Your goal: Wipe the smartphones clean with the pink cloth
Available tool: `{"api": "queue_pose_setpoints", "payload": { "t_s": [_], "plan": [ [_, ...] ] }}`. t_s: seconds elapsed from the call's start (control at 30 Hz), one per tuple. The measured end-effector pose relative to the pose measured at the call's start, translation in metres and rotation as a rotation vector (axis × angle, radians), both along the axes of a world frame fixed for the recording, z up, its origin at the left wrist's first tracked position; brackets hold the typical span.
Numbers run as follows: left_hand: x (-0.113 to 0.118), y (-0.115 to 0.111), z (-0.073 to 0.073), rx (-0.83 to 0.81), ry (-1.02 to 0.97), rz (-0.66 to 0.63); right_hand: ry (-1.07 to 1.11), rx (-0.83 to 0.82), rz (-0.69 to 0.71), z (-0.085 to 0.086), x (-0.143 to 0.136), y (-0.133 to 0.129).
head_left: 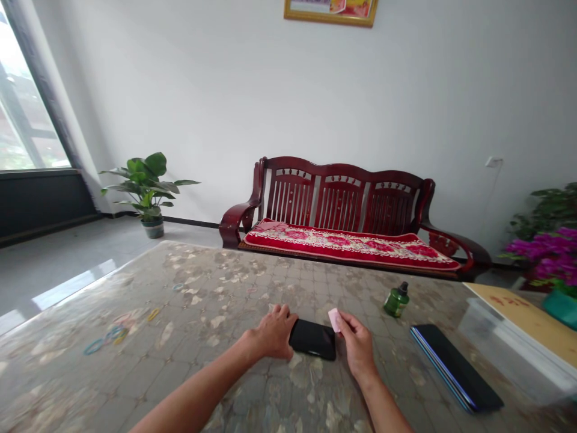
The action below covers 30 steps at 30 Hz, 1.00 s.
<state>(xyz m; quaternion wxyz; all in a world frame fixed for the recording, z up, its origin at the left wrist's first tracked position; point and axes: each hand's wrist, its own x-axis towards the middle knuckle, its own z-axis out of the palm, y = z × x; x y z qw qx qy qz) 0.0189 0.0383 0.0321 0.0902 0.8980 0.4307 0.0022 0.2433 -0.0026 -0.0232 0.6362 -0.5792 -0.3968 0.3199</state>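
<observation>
A black smartphone (312, 339) lies flat on the patterned tabletop, its dark face up. My left hand (276, 332) grips its left end, fingers at the far edge and thumb at the near one. Close to the phone's right end, my right hand (356, 341) pinches a small pale pink piece (334, 319) between thumb and fingers. Whether it is cloth, paper or an eraser I cannot tell. The pink piece is by the phone's far right corner; contact between them is not clear.
Right of my hands stand a green bottle (396, 300), a dark folder-like object (455, 367) and a clear plastic box (500, 343) under a tan board (527, 310). Colored bands (108, 338) lie on the left. Beyond the table (216, 325) is a wooden bench (340, 198).
</observation>
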Motion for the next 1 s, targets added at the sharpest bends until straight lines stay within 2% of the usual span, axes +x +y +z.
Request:
{"api": "queue_pose_setpoints", "payload": {
  "t_s": [0.13, 0.3, 0.57, 0.7, 0.83, 0.9, 1.0],
  "plan": [
    [-0.009, -0.011, -0.017, -0.006, -0.164, 0.071, -0.181, 0.071, -0.021, 0.003, -0.002, -0.003],
    [-0.022, -0.012, -0.033, -0.047, -0.309, 0.076, -0.615, 0.140, 0.032, 0.002, -0.003, -0.011],
    [-0.032, -0.013, -0.036, -0.134, -0.442, 0.086, -1.164, -0.058, 0.119, 0.007, -0.016, -0.026],
    [-0.030, -0.011, -0.038, -0.123, -0.462, 0.094, -1.269, -0.124, 0.167, 0.013, -0.041, -0.029],
    [-0.030, -0.010, -0.039, -0.109, -0.490, 0.090, -1.266, -0.077, 0.290, 0.017, -0.060, -0.032],
    [-0.030, -0.009, -0.040, -0.107, -0.500, 0.087, -1.261, -0.077, 0.315, 0.020, -0.056, -0.031],
    [-0.031, -0.009, -0.040, -0.104, -0.499, 0.087, -1.287, -0.171, 0.236, 0.026, -0.035, -0.025]
  ]
}}
